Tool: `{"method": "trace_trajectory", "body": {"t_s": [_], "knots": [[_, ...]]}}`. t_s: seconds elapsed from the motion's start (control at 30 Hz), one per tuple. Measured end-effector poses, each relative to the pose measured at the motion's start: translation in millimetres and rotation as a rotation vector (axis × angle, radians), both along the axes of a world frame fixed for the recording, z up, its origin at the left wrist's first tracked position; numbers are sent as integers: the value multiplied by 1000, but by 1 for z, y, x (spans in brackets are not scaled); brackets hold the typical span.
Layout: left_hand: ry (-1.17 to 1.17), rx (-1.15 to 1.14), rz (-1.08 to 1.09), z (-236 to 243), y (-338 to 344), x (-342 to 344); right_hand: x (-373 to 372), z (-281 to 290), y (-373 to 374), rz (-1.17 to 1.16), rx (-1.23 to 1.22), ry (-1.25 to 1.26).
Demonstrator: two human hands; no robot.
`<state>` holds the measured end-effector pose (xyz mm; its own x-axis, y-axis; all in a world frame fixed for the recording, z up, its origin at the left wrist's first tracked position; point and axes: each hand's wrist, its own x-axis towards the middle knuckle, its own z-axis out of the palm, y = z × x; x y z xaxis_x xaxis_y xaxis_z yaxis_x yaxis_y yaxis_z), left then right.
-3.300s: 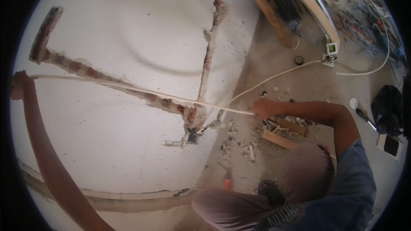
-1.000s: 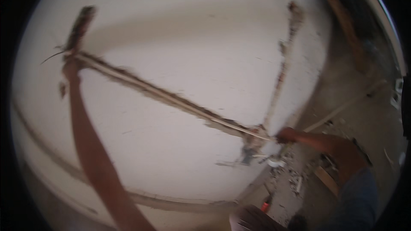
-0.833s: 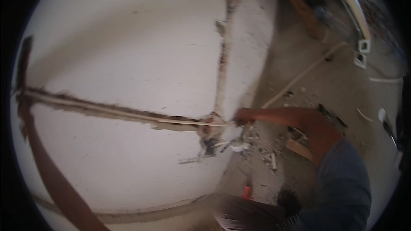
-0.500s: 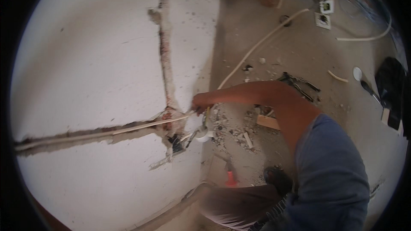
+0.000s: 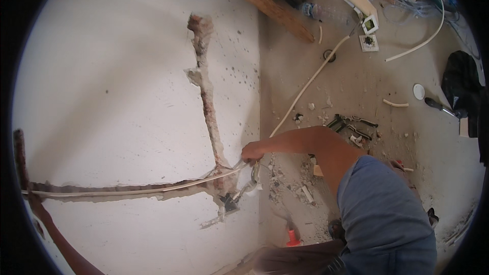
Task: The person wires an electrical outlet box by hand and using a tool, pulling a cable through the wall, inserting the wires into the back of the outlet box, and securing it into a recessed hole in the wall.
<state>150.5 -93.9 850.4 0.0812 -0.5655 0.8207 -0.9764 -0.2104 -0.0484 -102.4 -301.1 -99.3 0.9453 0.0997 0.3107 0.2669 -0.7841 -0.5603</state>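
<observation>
Now the right hand (image 5: 250, 152) grips the pale tube (image 5: 219, 175); left hand (image 5: 33, 200), can't tell; if either slackens, the tube could spring from the groove (image 5: 153, 187).

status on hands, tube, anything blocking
Right hand gripping white tube; left hand at far left, grip unclear. Tube along wall groove. Floor rubble nearby.

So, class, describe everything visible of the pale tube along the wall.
The pale tube is slender, cream and plastic-looking. It lies along the rough horizontal groove, fairly straight, then curves up toward the right grip, which holds it. At the far left it meets the left grip, whose fingers are unclear.
</observation>
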Motion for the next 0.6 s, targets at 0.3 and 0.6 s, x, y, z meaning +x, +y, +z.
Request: {"method": "trace_trajectory", "body": {"t_s": [0.3,0.6], "knots": [[92,-661,-3,-189,110,-181,-55,27,-90,-478,38,-102],[-333,-582,480,-208,172,-198,-34,64,31,105,432,-49]]}}
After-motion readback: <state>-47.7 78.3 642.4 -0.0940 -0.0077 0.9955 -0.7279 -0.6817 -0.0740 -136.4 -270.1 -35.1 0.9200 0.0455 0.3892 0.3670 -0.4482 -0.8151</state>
